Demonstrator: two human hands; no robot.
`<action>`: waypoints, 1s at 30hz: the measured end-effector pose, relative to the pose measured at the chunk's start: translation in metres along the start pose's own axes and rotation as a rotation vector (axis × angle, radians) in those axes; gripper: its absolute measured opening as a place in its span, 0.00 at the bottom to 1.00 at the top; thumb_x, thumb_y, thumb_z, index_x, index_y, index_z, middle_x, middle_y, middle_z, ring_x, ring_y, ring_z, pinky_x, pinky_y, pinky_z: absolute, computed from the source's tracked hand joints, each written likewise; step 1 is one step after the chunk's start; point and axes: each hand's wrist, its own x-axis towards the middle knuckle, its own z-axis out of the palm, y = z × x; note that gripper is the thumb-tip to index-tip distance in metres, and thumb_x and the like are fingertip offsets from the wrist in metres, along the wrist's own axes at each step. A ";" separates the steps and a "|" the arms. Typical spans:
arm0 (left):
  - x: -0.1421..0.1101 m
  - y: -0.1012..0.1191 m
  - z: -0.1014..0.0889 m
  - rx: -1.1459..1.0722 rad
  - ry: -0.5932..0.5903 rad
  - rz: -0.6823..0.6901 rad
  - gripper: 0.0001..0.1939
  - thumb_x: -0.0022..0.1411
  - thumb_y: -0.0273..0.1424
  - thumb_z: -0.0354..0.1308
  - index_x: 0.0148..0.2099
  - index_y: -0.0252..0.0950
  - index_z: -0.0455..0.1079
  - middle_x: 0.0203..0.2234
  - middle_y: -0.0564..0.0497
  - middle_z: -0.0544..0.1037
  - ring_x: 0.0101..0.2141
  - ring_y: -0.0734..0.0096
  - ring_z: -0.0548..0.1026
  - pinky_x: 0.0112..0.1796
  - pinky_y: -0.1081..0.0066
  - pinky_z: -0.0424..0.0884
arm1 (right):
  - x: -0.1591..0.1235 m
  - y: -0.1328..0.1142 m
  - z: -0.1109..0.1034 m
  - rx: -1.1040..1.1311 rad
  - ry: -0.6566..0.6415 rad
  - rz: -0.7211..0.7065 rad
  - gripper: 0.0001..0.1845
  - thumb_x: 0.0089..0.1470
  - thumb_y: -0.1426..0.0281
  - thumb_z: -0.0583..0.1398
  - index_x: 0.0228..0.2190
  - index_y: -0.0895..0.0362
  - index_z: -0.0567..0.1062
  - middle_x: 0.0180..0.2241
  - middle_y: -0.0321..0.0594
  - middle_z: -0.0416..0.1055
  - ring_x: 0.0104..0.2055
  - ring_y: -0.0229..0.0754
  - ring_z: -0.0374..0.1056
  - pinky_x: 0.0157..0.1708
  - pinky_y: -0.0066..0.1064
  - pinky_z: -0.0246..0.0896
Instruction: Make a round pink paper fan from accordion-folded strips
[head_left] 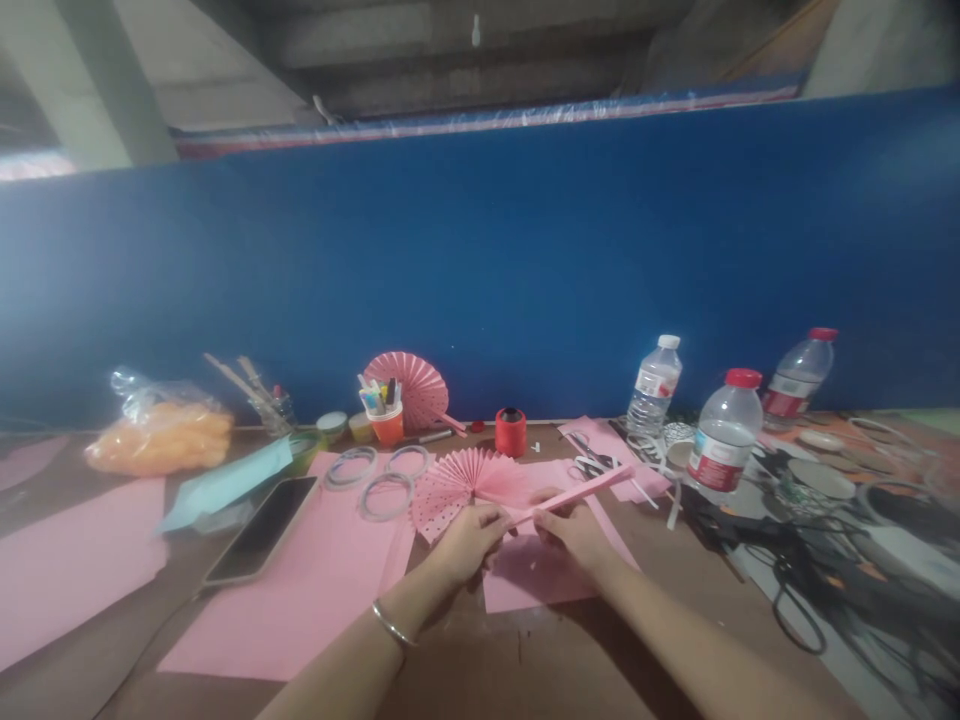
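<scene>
Both my hands pinch a narrow folded strip of pink paper [581, 492] that slants up to the right. My left hand [466, 541] grips its near left end, with a metal bangle on the wrist. My right hand [576, 531] is closed on the strip just to the right of the left hand. Under the hands lies a flat pink sheet [525, 585]. A pleated pink paper fan [461, 483] with dots lies just beyond my left hand.
Large pink sheets [300, 590] cover the brown table, with a phone [261, 528], tape rings [386, 494], a red spool [511, 431], an orange pen cup [387, 424], another fan [411, 387], scissors [592, 463] and three water bottles [720, 432]. A blue wall [480, 260] stands behind.
</scene>
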 end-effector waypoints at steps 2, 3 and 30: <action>-0.002 0.002 0.004 -0.007 0.047 0.097 0.12 0.53 0.34 0.53 0.38 0.33 0.67 0.17 0.58 0.65 0.16 0.81 0.63 0.16 0.80 0.59 | -0.003 0.002 0.005 -0.009 -0.028 -0.021 0.12 0.38 0.66 0.64 0.25 0.59 0.70 0.13 0.29 0.60 0.15 0.31 0.53 0.15 0.24 0.45; -0.003 0.003 0.005 -0.010 0.077 0.148 0.14 0.51 0.32 0.55 0.41 0.34 0.66 0.20 0.56 0.68 0.18 0.80 0.65 0.19 0.79 0.61 | -0.004 0.004 0.006 0.000 -0.027 -0.039 0.11 0.39 0.66 0.64 0.25 0.59 0.70 0.13 0.29 0.60 0.15 0.31 0.54 0.15 0.24 0.46; 0.010 -0.014 -0.002 0.257 0.231 0.078 0.11 0.52 0.28 0.51 0.37 0.31 0.70 0.22 0.49 0.76 0.22 0.72 0.73 0.24 0.73 0.67 | 0.007 -0.007 -0.020 -0.458 0.722 -0.407 0.38 0.36 0.64 0.64 0.49 0.56 0.58 0.45 0.48 0.60 0.43 0.48 0.61 0.40 0.41 0.59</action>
